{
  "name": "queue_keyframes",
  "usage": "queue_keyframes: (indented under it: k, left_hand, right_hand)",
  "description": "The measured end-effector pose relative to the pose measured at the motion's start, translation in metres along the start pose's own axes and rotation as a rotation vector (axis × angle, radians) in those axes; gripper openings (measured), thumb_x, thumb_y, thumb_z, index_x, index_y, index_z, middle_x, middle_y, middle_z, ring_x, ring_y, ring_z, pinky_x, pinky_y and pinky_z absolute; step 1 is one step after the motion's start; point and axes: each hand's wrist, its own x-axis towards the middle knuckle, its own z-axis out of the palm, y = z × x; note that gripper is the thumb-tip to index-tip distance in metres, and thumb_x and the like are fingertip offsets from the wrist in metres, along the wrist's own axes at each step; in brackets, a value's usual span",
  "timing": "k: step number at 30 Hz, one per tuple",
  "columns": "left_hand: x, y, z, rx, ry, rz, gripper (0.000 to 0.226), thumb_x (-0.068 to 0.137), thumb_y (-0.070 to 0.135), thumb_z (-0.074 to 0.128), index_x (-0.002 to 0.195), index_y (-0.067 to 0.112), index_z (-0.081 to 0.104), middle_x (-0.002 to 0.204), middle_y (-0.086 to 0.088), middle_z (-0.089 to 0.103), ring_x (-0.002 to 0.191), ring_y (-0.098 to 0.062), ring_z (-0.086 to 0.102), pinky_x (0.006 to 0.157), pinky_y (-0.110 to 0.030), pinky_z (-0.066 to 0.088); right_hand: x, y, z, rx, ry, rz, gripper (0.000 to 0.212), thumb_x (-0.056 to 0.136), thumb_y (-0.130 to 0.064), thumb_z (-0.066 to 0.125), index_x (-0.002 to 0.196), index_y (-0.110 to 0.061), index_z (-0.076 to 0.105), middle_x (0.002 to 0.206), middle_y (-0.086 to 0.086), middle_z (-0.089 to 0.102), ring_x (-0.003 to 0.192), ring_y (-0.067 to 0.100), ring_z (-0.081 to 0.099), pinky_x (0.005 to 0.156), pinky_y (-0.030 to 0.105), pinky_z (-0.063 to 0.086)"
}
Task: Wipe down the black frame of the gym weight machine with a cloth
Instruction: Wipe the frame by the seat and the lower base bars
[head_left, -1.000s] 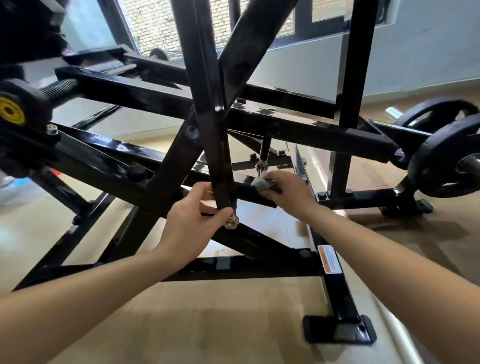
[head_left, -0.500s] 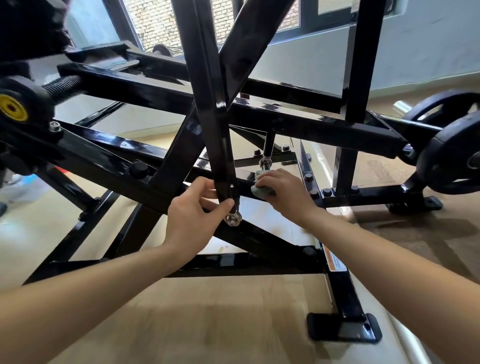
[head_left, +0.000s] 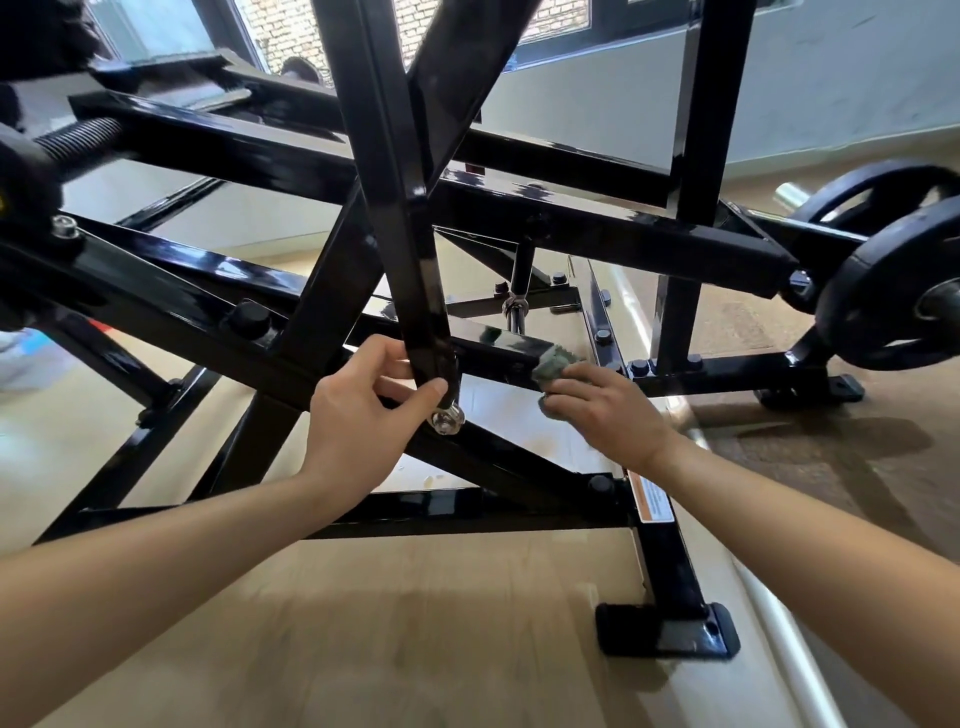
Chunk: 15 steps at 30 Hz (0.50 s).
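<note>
Over a wood floor (head_left: 415, 623), left hand (head_left: 358, 415) grips a strut (head_left: 415, 270), right hand (head_left: 602, 415) presses cloth (head_left: 555, 364) on the frame (head_left: 498, 340); wiping looks midway, most bars left.

Glossy black frame (head_left: 597, 234); grey-green cloth (head_left: 556, 364); orange-and-white label (head_left: 653, 500) lower right; pale wood-grain floor (head_left: 415, 649).

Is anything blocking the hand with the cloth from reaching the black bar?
Nothing visible does. The right hand presses the cloth onto the end of the black bar; the left hand grips a slanted strut beside it, out of the way.
</note>
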Motion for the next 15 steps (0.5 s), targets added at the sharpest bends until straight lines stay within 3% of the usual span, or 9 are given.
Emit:
queue_keyframes:
  k: [4, 7, 12, 15]
  left_hand:
    - [-0.001, -0.001, 0.001, 0.007, 0.004, 0.016, 0.024, 0.085, 0.029, 0.08, 0.101, 0.035, 0.063, 0.09, 0.025, 0.07, 0.082, -0.001, 0.07, 0.064, -0.017, 0.049]
    - [-0.002, 0.0, 0.001, 0.004, 0.004, 0.005, 0.024, 0.086, 0.028, 0.079, 0.104, 0.031, 0.064, 0.091, 0.023, 0.071, 0.083, -0.002, 0.069, 0.066, -0.021, 0.051]
    - [-0.002, 0.001, -0.001, -0.007, -0.03, -0.019, 0.024, 0.087, 0.027, 0.078, 0.107, 0.029, 0.064, 0.091, 0.021, 0.071, 0.086, -0.002, 0.069, 0.068, -0.021, 0.051]
    - [-0.005, 0.003, -0.001, -0.015, -0.038, -0.048, 0.026, 0.088, 0.024, 0.077, 0.109, 0.031, 0.064, 0.093, 0.022, 0.071, 0.087, -0.001, 0.069, 0.07, -0.017, 0.05]
  right_hand:
    - [0.012, -0.002, -0.006, 0.228, 0.256, 0.462, 0.014, 0.088, -0.011, 0.078, 0.1, -0.003, 0.076, 0.108, 0.01, 0.073, 0.097, 0.032, 0.065, 0.082, 0.047, 0.057]
    - [0.05, -0.008, -0.008, 0.4, 0.337, 0.632, 0.017, 0.088, -0.012, 0.078, 0.102, -0.003, 0.076, 0.112, 0.009, 0.072, 0.1, 0.028, 0.066, 0.088, 0.041, 0.057]
    - [0.081, -0.041, 0.003, 0.451, 0.15, 0.515, 0.016, 0.087, -0.016, 0.079, 0.101, -0.011, 0.078, 0.113, 0.003, 0.074, 0.106, 0.025, 0.066, 0.092, 0.039, 0.055]
    - [0.068, -0.05, 0.007, 0.315, 0.13, 0.411, 0.008, 0.086, -0.015, 0.078, 0.092, -0.01, 0.078, 0.101, 0.003, 0.075, 0.098, 0.028, 0.066, 0.081, 0.035, 0.052]
